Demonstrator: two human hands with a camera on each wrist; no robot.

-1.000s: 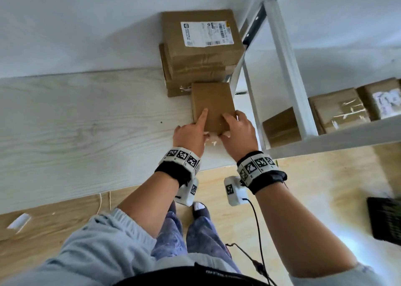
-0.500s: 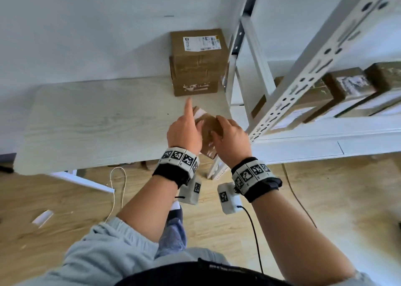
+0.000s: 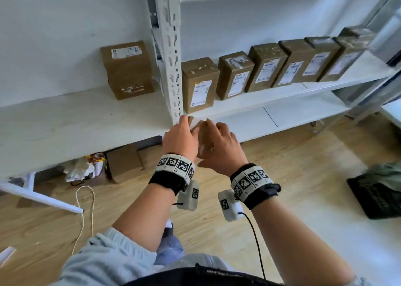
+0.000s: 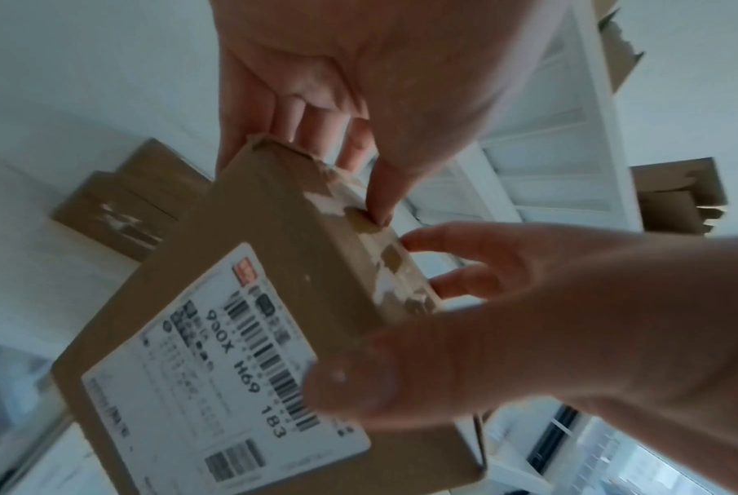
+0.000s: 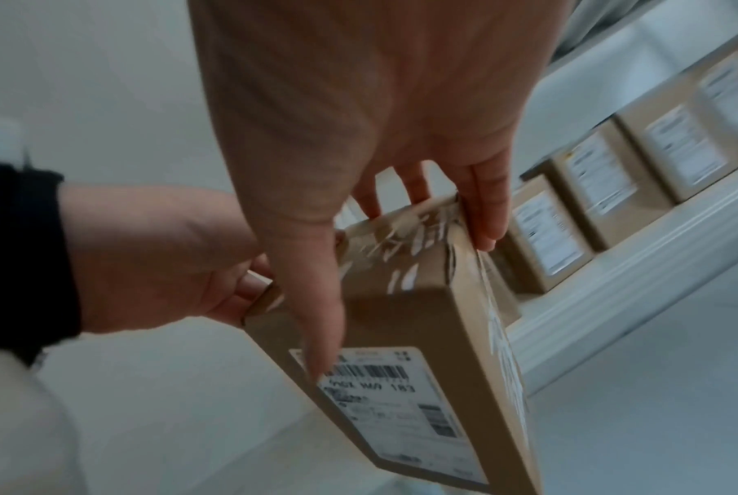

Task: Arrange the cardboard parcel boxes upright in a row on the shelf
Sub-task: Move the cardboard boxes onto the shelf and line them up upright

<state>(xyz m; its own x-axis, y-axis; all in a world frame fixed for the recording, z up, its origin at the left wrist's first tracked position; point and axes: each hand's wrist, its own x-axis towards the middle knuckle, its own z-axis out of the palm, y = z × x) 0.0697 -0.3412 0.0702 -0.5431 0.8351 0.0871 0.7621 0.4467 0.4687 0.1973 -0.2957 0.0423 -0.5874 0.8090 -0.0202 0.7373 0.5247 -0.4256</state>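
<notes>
I hold a small cardboard parcel box (image 3: pixel 203 134) (image 4: pixel 248 301) (image 5: pixel 405 318) in both hands, off any surface, just in front of the white shelf (image 3: pixel 249 95) near its upright post. My left hand (image 3: pixel 180 138) (image 4: pixel 354 134) grips one end with thumb and fingers. My right hand (image 3: pixel 221 149) (image 5: pixel 400 167) clasps the other end, thumb on the labelled face. Several labelled boxes stand upright in a row (image 3: pixel 269 66) on the shelf; the leftmost box (image 3: pixel 199 84) stands right beside the post.
Two stacked boxes (image 3: pixel 128 69) sit on the pale table (image 3: pixel 65 129) left of the shelf post (image 3: pixel 170 47). Under the table are a cardboard box (image 3: pixel 123 162) and bags (image 3: pixel 84 170). A black crate (image 3: pixel 377 194) lies on the floor right. A lower shelf board (image 3: pixel 282 116) runs below.
Both hands lifted the small box off the table and carried it right, to the front of the shelf. The head view swung right, bringing the row of boxes into sight.
</notes>
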